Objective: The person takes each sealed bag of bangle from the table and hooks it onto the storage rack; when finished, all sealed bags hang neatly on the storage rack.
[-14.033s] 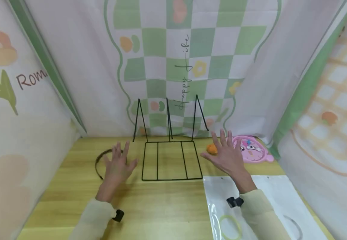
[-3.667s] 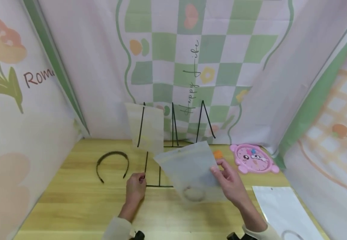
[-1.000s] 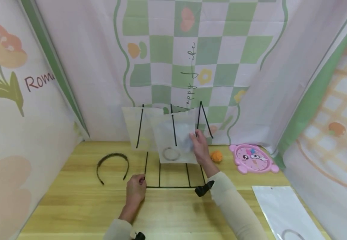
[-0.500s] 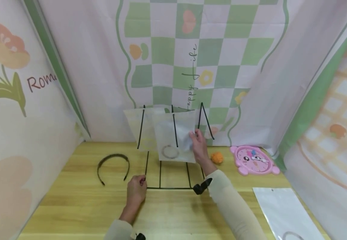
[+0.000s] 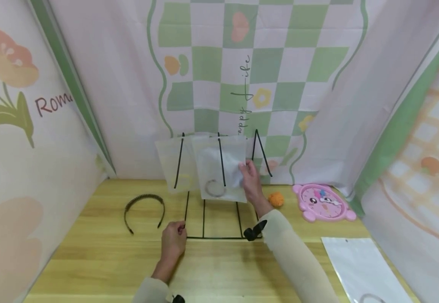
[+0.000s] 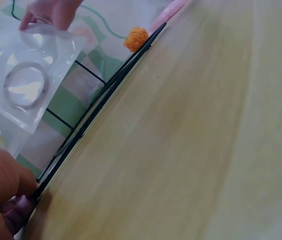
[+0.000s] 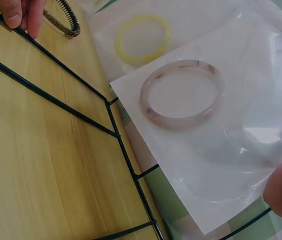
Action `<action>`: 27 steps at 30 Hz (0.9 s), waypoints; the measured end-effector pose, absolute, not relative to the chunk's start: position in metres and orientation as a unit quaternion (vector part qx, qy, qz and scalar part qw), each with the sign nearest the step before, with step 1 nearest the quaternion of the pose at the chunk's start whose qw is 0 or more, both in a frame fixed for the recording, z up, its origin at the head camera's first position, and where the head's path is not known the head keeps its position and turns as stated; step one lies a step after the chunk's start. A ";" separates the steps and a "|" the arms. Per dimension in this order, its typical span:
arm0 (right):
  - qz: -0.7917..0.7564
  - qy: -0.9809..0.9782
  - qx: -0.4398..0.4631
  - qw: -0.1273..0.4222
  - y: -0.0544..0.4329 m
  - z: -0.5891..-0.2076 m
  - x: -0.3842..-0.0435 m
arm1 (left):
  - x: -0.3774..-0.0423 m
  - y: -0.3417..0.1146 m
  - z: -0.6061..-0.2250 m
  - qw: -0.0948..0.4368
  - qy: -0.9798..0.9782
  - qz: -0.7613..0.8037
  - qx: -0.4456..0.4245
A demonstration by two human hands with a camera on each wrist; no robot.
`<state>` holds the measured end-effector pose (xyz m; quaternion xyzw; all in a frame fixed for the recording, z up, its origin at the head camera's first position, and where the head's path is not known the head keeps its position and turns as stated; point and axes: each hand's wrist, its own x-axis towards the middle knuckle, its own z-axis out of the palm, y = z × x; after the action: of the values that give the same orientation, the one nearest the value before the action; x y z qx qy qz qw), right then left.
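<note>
A black wire rack [image 5: 223, 238] with three upright prongs stands on the table. My left hand [image 5: 174, 240] pinches its front left corner. On the middle prong hangs a clear plastic bag [image 5: 231, 162] containing a pale, brown-flecked bangle [image 7: 175, 122]. My right hand [image 5: 252, 185] pinches this bag's right edge between thumb and fingers, seen also in the left wrist view. Another clear bag [image 5: 166, 158], with a yellow bangle [image 7: 119, 44] inside, hangs from the left prong, partly behind the first. The right prong [image 5: 263, 153] carries nothing.
A dark headband [image 5: 143, 196] lies left of the rack. To the right are an orange ball of yarn [image 5: 276, 199] and a pink toy clock [image 5: 323, 204]. A third bag [image 5: 356, 261] with a ring shape inside lies at the front right. A checkered curtain [image 5: 234, 63] hangs behind.
Since the oldest frame, two bags have gone from the table onto the left and middle prongs. In the last second, the middle bag has slid slightly back and up along its prong.
</note>
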<state>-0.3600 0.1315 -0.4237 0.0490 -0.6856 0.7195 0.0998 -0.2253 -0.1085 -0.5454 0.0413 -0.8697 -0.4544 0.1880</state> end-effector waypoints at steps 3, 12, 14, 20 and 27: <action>0.719 -0.685 0.049 0.107 0.131 -0.424 -0.362 | -0.226 -0.108 -0.546 0.188 -0.870 -0.454 0.040; 0.687 -0.718 0.057 0.100 0.139 -0.421 -0.360 | -0.227 -0.106 -0.545 0.181 -0.870 -0.457 0.037; 0.668 -0.736 0.052 0.095 0.142 -0.419 -0.357 | -0.227 -0.106 -0.544 0.174 -0.870 -0.460 0.042; 0.629 -0.764 0.050 0.134 0.155 -0.443 -0.361 | -0.226 -0.106 -0.544 0.174 -0.870 -0.459 0.044; 0.620 -0.763 0.082 0.166 0.179 -0.438 -0.316 | -0.224 -0.108 -0.542 0.177 -0.871 -0.456 0.046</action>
<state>-0.3163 0.1788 -0.4382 0.0816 -0.7629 0.6196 0.1659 -0.2243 -0.1078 -0.5423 0.0459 -0.8709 -0.4560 0.1774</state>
